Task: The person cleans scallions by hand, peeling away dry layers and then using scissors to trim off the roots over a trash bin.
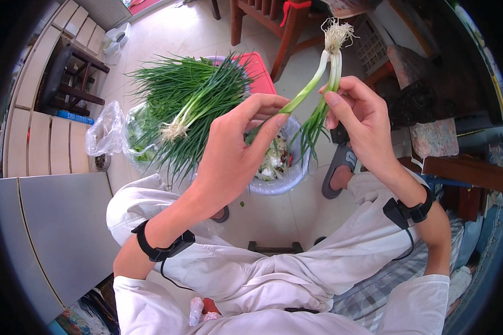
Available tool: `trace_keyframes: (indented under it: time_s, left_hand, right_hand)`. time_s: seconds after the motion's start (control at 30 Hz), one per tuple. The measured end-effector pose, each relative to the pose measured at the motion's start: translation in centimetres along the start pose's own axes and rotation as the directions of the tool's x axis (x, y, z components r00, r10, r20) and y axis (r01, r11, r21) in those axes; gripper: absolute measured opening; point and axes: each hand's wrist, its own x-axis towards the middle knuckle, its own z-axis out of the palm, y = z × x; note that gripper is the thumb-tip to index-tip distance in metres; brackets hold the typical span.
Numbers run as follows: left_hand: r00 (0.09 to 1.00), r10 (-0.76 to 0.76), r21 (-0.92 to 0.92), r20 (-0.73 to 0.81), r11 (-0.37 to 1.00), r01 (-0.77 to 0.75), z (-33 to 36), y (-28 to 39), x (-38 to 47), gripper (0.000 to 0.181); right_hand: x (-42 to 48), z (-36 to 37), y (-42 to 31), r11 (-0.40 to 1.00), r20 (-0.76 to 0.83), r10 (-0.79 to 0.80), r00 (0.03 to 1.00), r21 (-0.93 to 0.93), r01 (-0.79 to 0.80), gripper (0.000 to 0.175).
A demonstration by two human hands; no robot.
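Observation:
A small clump of green onions point(336, 69) is raised above the floor, its pale stringy roots pointing up and away from me. My right hand point(358, 115) pinches the stalks below the white part between thumb and fingers. One outer stalk point(305, 93) bends away from the clump, and my left hand point(239, 146) grips its green end between thumb and forefinger. Below the hands stands a bowl lined with clear plastic point(304, 167), holding scraps of roots and peelings; my left hand hides part of it. Left of it lies a large heap of green onions point(184, 79), with a few rooted stalks on top.
A red stool top point(260, 75) shows behind the heap. Clear plastic bags point(105, 130), one with leafy greens point(140, 130), sit at the left. A wooden chair point(287, 37) stands beyond. A grey cabinet point(67, 226) borders the left; a slippered foot point(339, 176) is at the right.

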Motion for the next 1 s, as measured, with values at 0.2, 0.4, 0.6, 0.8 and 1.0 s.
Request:
trace_keyframes:
  time_s: [0.2,0.4,0.6,0.8,1.0]
  left_hand:
    - [0.999,0.04,0.031,0.031,0.999,-0.041,0.3,-0.1,0.1,0.033]
    - [0.997,0.03,0.062,0.065,0.997,-0.034,0.9,0.1,-0.2,0.037]
    - [0.997,-0.005,0.139,0.082,0.99,-0.007,0.8,0.4,-0.2,0.03]
    - [0.998,-0.047,0.135,0.029,0.99,0.042,0.9,0.3,-0.1,0.022]
    - [0.999,-0.048,0.147,-0.005,0.988,0.048,0.7,0.3,0.0,0.017]
  right_hand:
    - [-0.3,0.0,0.2,0.999,0.037,0.018,0.999,0.037,-0.019,0.016]
    - [-0.7,0.5,0.2,0.998,0.093,0.032,0.995,0.045,-0.036,0.018]
    - [-0.9,1.0,-0.2,0.998,0.115,0.052,0.992,0.013,-0.054,0.016]
    - [-0.8,0.4,-0.4,0.997,0.081,0.067,0.994,-0.029,-0.064,0.016]
    - [-0.4,0.1,-0.6,0.997,0.015,0.03,0.999,-0.077,-0.028,0.017]
